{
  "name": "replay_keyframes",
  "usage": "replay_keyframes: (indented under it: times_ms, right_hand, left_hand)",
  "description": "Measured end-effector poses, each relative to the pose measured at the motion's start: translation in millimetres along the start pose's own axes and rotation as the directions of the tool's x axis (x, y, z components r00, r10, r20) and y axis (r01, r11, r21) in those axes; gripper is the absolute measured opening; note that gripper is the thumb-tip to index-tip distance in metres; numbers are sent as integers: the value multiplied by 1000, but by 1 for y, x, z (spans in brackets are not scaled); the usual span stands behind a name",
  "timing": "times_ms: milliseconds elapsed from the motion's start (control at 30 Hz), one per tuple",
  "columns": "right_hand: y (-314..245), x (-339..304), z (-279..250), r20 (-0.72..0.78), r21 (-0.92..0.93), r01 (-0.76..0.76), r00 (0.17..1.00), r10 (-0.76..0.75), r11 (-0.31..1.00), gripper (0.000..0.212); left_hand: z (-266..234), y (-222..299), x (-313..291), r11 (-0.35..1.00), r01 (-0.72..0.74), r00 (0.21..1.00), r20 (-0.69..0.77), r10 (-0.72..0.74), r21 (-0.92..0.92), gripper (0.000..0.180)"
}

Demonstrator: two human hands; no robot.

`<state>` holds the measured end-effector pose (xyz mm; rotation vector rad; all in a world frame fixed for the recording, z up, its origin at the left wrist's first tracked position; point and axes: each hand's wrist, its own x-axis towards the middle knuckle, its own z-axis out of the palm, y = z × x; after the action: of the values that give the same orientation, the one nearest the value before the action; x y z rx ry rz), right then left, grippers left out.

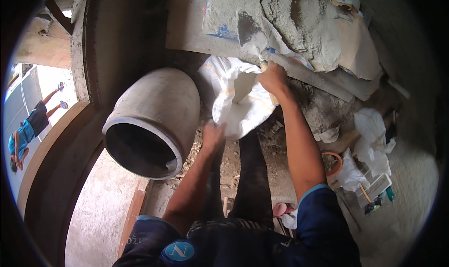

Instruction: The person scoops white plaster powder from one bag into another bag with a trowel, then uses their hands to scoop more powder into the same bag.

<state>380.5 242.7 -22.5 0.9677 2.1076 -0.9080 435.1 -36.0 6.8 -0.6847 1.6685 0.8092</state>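
A white woven sack (245, 113) stands between my legs with its mouth gaping upward. My left hand (213, 135) is closed on the near left part of its rim. Beside the far right of that rim, my right hand (276, 78) grips the wooden handle of a trowel. The trowel's grey blade (249, 28) points away from me into pale grey powder (304, 24), which lies heaped on a torn paper bag (362, 56). Loose powder blurs the blade's edge, so its exact shape is hard to make out.
A mixer drum (161, 103) stands left of the sack, its dark mouth toward me. Right are a round orange-rimmed container (333, 163), crumpled white bags (372, 131) and a small rack (374, 190). Rubble covers the ground. Beyond the left opening is another person (28, 131).
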Motion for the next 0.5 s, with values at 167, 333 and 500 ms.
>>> replay_keyframes:
  times_ms: [167,333,500]
  right_hand:
    - [15,-22,-8,-135,27,-20,991,24,999,39]
    - [25,-56,2,-245,40,20,969,-9,999,38]
    - [52,-74,49,-235,100,-179,952,198,979,48]
  left_hand:
    - [1,22,49,609,-360,635,-292,715,707,90]
    - [1,98,103,856,-217,960,-56,274,470,64]
    - [-26,102,121,778,-295,747,-375,550,555,23]
